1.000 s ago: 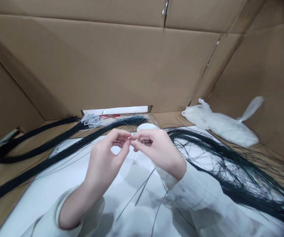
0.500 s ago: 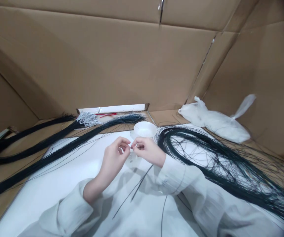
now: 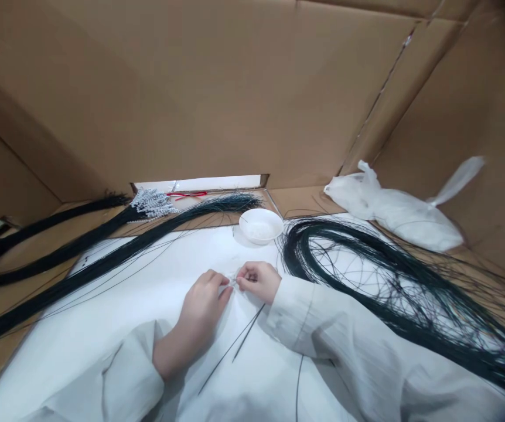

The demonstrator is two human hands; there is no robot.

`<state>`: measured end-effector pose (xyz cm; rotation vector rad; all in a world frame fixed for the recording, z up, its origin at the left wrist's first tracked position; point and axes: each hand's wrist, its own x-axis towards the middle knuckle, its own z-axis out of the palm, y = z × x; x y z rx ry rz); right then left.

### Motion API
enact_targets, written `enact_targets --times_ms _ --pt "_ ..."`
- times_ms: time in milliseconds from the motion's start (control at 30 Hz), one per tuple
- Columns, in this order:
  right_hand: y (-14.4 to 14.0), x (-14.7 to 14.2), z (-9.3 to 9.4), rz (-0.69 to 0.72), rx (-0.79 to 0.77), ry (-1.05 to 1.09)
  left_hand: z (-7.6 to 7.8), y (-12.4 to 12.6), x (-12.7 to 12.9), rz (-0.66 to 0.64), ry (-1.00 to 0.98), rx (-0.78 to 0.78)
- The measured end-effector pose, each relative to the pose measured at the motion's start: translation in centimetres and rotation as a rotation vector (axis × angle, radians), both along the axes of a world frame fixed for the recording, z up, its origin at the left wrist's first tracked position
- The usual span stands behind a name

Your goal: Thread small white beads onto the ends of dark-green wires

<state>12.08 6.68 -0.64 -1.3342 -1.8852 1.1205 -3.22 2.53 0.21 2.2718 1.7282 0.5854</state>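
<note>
Both grips are narrow: the left hand [image 3: 202,299] and the right hand [image 3: 259,280] pinch, fingertip to fingertip, a tiny pale piece [image 3: 234,281] at the end of a thin dark wire [image 3: 235,346], low over the counter [image 3: 116,316]. What the piece is, I cannot tell. One wire bundle [image 3: 151,202] already bears pale tips; the big loose coil [image 3: 393,287] beside the right sleeve looks undone. A small white bowl [image 3: 261,225] sits just beyond the hands. Cardboard walls [image 3: 217,99] enclose the white-covered counter; a plastic bag [image 3: 393,211] lies to the right.

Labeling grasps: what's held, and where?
Both hands, left and right, pinch a tiny pale piece between fingertips; which part, too small to tell.
</note>
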Motion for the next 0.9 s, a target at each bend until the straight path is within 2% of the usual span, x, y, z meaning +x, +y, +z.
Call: enact_targets --times_ms 167,367,600,900 --pt "-0.1 -0.1 0.2 -0.039 0.028 -0.063 -0.4 0.1 0.7 0.015 0.099 0.037" --pt "-0.1 -0.1 0.1 -0.036 0.031 -0.036 -0.4 0.3 1.1 0.033 0.197 0.06" --pt "-0.4 -0.1 0.2 -0.057 0.042 -0.048 -0.7 0.4 1.0 0.026 0.14 0.083" --pt "-1.0 -0.5 0.3 -0.145 -0.096 0.07 -0.4 0.0 1.1 0.004 0.093 0.095"
